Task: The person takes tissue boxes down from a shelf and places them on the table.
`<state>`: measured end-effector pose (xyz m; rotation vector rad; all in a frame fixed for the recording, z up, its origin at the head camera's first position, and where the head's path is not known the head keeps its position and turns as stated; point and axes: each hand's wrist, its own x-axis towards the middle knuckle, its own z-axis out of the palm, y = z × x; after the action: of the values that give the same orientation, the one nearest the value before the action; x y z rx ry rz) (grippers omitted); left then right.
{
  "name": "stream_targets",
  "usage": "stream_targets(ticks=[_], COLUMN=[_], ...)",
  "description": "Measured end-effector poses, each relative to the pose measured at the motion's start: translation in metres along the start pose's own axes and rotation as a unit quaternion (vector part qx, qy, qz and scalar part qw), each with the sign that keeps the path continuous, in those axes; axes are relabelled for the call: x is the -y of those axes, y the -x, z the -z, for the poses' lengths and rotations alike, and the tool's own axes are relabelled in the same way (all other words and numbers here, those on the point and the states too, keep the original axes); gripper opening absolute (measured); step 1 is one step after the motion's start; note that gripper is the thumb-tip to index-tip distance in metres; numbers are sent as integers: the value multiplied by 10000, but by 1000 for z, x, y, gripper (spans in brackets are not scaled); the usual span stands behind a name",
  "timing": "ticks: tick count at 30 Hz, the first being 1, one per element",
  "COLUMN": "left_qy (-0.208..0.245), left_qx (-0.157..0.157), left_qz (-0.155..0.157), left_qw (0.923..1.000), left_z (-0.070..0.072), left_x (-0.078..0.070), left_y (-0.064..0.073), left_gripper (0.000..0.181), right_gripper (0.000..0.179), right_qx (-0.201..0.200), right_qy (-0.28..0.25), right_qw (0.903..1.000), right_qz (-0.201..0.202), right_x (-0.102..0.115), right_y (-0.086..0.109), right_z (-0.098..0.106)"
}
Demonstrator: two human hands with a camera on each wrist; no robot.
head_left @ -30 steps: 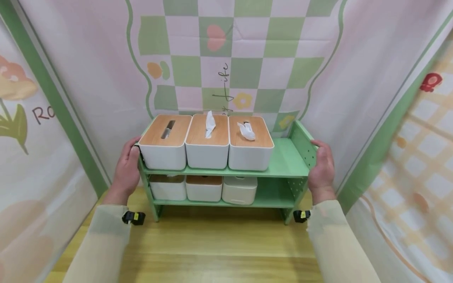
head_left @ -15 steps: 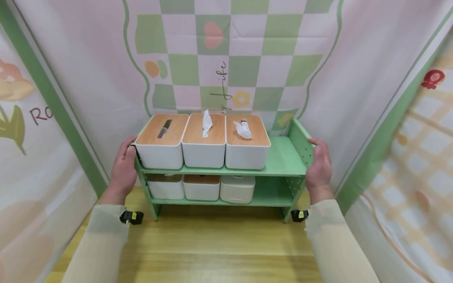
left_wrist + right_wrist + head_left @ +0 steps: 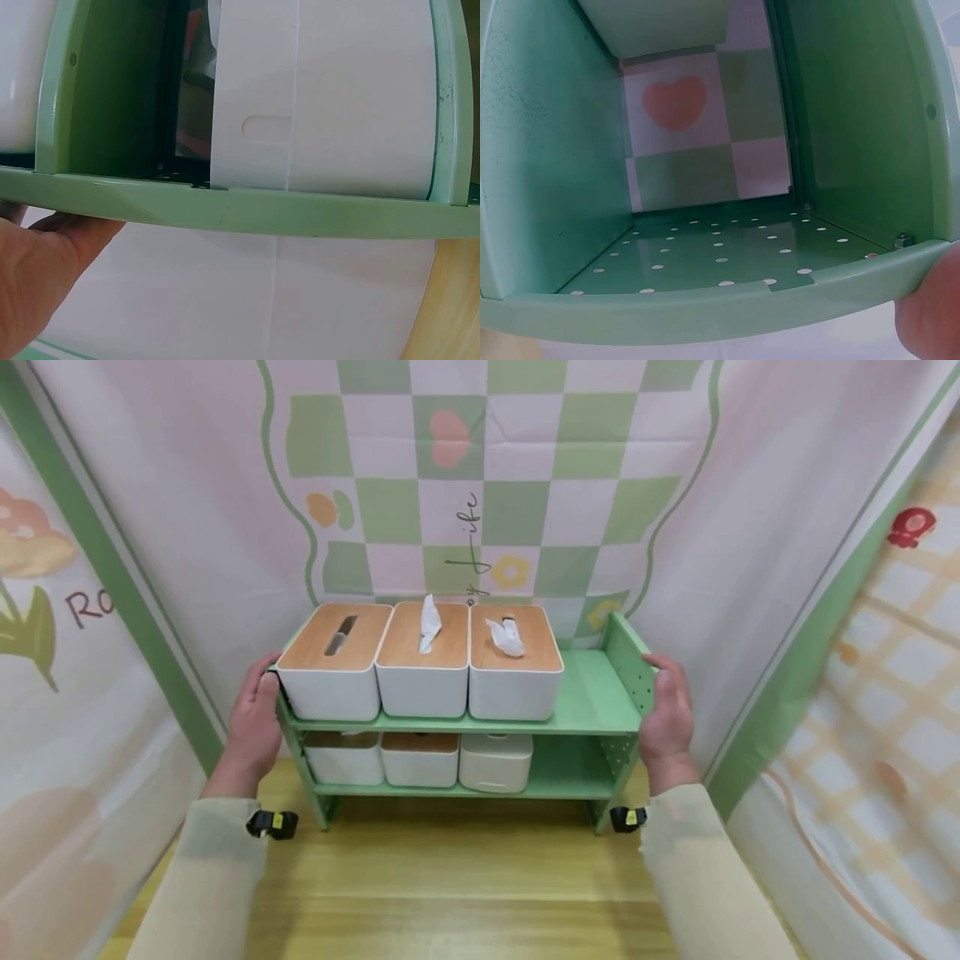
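A green two-tier shelf rack [image 3: 592, 693] stands on the wooden table, bearing tissue boxes on both tiers. My left hand [image 3: 253, 727] holds its left side panel, thumb by the front edge. At the opposite end my right hand [image 3: 667, 714] grips the right side panel, fingertips over its top edge. Three white boxes with wood-look lids, a left [image 3: 330, 693], a middle [image 3: 423, 692] and a right one [image 3: 516, 695], stand side by side on the upper tier. White tissue sticks out of the middle and right ones. In the left wrist view my fingers [image 3: 90, 234] lie against the panel's outer side.
On the lower tier sit two wood-lidded boxes [image 3: 420, 767] and a cream box [image 3: 495, 768]. The table [image 3: 457, 877] extends in front. Printed cloth [image 3: 517, 510] hangs behind and on both sides. Perforated holes [image 3: 720, 260] dot the right side panel.
In the head view the shelf, its boxes and both hands have shifted slightly left. The background has shifted left too, so camera motion may account for it. Both hands keep their hold.
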<state>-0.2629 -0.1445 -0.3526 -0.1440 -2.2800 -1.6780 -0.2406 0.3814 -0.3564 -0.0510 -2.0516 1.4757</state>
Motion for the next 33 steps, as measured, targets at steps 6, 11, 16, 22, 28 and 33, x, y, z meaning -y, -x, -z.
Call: stream_targets(ticks=[6, 11, 16, 22, 28, 33], left_qy=[-54, 0, -195, -451, -43, 338], left_qx=[-51, 59, 91, 4, -18, 31], left_qz=[-117, -93, 11, 49, 145, -1], left_qw=[9999, 9999, 9998, 9990, 9999, 9994], left_z=[0, 1, 2, 4, 3, 2], left_x=[0, -1, -12, -33, -39, -33], left_y=[3, 5, 3, -10, -26, -33], left_gripper=[58, 58, 72, 78, 63, 44], right_gripper=[54, 53, 52, 51, 52, 52], right_qx=[109, 66, 78, 64, 105, 141], right_qy=[-97, -67, -119, -166, -133, -170], right_qw=[9999, 10000, 9999, 9998, 9998, 9998], right_qz=[-29, -24, 12, 64, 90, -22], right_x=[-2, -3, -3, -1, -3, -3], right_y=[0, 2, 1, -2, -2, -1], right_z=[0, 0, 0, 2, 2, 1])
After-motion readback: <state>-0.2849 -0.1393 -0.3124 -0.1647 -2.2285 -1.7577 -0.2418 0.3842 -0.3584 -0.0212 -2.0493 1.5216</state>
